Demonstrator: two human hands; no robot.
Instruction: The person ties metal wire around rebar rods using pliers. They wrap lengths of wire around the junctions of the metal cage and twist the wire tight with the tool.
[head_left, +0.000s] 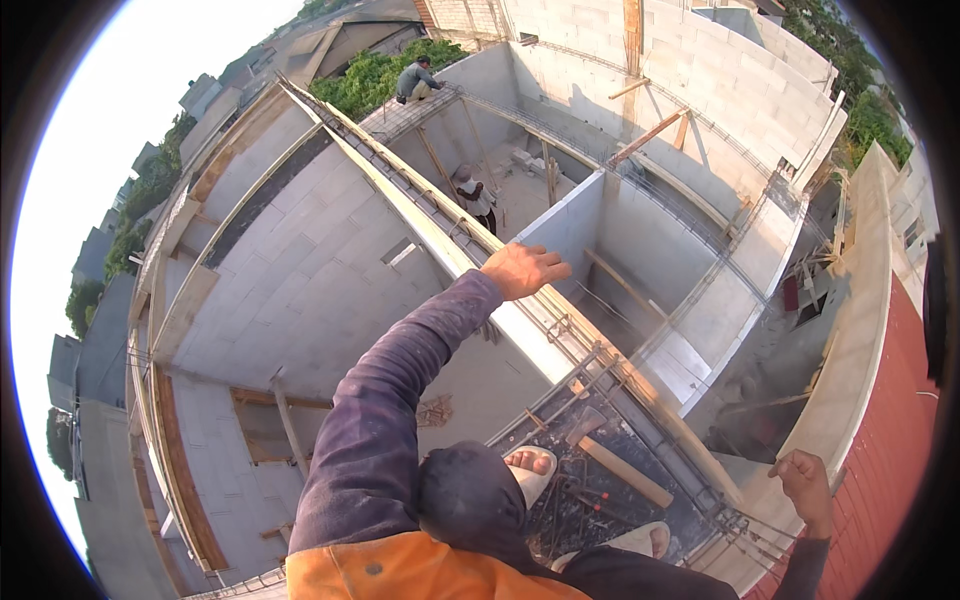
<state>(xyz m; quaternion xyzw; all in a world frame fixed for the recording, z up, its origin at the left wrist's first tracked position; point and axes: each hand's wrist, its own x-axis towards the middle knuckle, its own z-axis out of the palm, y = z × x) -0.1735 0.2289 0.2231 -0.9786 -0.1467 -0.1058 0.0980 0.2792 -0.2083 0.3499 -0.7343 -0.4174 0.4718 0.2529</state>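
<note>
My left hand (525, 271) reaches forward over the long beam formwork, fingers extended and nothing in them. Under it runs a timber board (600, 341) beside a rebar cage (559, 330); whether the palm rests on them I cannot tell. Off to the right, my right hand (804, 487) is raised near the wall edge with its fingers curled and no object visible in it. Between my sandalled feet, on a dark formwork panel (634, 427), lie a wooden-handled hatchet (626, 471), pincers with red-tipped handles (592, 496) and several bent steel rods (553, 510).
Deep rooms with block walls (300, 262) drop away on both sides of the beam. One person (416, 81) crouches on a far wall top; another (476, 199) stands below. A red metal roof (892, 420) lies right. Rebar ends (750, 525) protrude near my right foot.
</note>
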